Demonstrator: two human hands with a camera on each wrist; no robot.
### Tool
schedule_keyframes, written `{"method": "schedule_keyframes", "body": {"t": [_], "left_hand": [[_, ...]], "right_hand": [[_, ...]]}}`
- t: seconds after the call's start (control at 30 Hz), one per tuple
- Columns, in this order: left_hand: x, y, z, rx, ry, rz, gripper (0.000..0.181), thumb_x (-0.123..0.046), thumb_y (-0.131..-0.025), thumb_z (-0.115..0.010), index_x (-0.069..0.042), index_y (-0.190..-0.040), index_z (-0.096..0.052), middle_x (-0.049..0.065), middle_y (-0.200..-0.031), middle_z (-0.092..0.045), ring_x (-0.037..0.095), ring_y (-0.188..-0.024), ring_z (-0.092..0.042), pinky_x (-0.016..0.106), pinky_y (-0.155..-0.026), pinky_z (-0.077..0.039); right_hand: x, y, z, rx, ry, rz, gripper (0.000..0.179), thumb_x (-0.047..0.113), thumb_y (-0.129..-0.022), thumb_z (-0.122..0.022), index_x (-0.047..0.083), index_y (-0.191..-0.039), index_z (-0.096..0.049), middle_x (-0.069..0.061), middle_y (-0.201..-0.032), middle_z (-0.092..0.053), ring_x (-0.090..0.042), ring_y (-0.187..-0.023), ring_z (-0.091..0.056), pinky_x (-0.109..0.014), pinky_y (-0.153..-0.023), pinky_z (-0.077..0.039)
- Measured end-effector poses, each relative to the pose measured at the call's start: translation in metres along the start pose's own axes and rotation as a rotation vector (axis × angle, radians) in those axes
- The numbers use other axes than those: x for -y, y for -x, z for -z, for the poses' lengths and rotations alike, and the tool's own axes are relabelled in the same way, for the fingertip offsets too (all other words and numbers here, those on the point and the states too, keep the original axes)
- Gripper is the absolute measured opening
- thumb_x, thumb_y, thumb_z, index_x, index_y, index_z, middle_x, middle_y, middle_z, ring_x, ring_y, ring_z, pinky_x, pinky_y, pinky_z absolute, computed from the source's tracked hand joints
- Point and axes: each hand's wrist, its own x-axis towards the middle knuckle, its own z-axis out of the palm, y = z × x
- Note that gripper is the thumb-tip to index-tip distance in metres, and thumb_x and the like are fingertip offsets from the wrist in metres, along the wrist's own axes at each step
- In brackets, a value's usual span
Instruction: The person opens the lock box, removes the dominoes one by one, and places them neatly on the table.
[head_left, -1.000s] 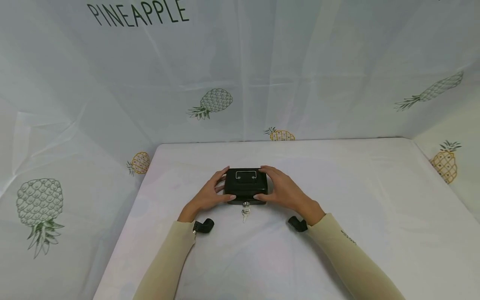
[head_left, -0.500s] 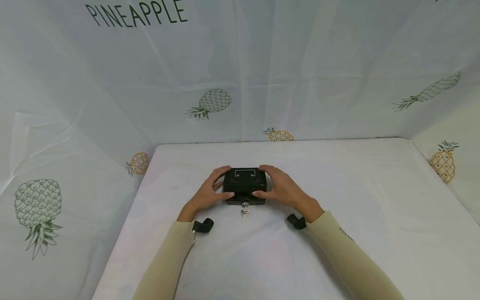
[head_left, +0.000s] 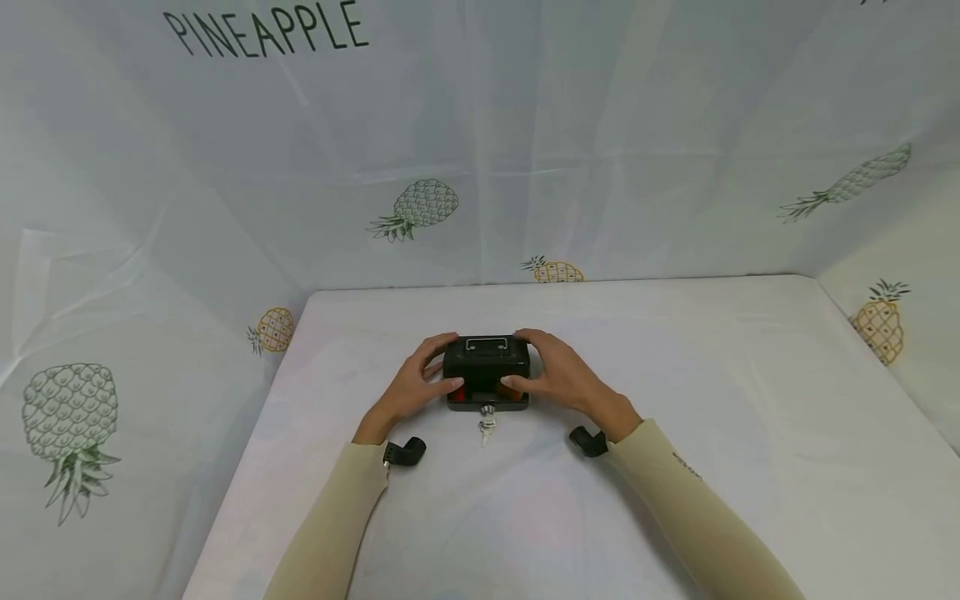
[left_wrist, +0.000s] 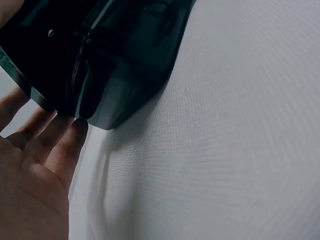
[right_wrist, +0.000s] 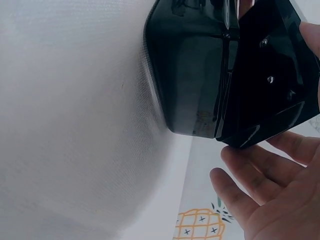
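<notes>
A small black cash box (head_left: 487, 406) rests on the white-covered table, its front facing me. Its lid (head_left: 486, 358), with a wire handle on top, is tipped up at the front, and a gap shows beneath. Through the gap show a red patch (head_left: 460, 392) and an orange-brown patch (head_left: 511, 391). My left hand (head_left: 407, 385) grips the lid's left end, thumb at the front edge. On the other end, my right hand (head_left: 567, 380) holds it likewise. Both wrist views show fingers at the lid's side edges. Keys (head_left: 487, 428) hang from the front lock.
White cloth with printed pineapples (head_left: 426, 202) hangs behind the table (head_left: 675, 375) and along its sides. A black wrist device sits at each cuff, one on the left (head_left: 406, 452) and one on the right (head_left: 588, 442).
The lid's front edge has risen under both hands, from nearly closed to partly raised. Red and orange-brown patches now show inside. The view has shifted slightly.
</notes>
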Motion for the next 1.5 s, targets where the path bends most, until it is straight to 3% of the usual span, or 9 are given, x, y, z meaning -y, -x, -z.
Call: {"method": "schedule_keyframes", "body": {"t": [0.73,1.13,1.5], "left_hand": [[0.0004,0.0014,-0.001,-0.038,0.015,-0.014,0.066,-0.009,-0.103,-0.067,0.0,-0.162,-0.038,0.017,-0.168,-0.036,0.04,-0.155,-0.034,0.06,-0.128,-0.032],[-0.0004,-0.0016,-0.0022,-0.061,0.021,-0.013,0.061,-0.01,-0.106,-0.063,0.001,-0.161,-0.04,0.018,-0.167,-0.038,0.039,-0.155,-0.035,0.057,-0.128,-0.033],[0.0001,-0.0045,-0.0043,-0.093,0.018,0.006,0.056,-0.011,-0.108,-0.058,0.001,-0.16,-0.041,0.021,-0.164,-0.042,0.041,-0.15,-0.042,0.057,-0.125,-0.039]], "right_hand": [[-0.0019,-0.0025,-0.002,-0.027,-0.072,-0.018,0.07,0.037,-0.096,-0.079,0.002,-0.151,-0.053,-0.017,-0.154,-0.055,-0.038,-0.145,-0.05,-0.057,-0.12,-0.045],[-0.0046,-0.0051,-0.0029,-0.043,-0.121,-0.032,0.064,0.033,-0.099,-0.077,0.002,-0.15,-0.055,-0.017,-0.153,-0.057,-0.037,-0.141,-0.053,-0.055,-0.117,-0.048],[-0.0062,-0.0061,-0.0032,-0.048,-0.222,-0.066,0.06,0.03,-0.102,-0.072,0.001,-0.152,-0.054,-0.02,-0.154,-0.054,-0.042,-0.142,-0.052,-0.056,-0.118,-0.048]]}}
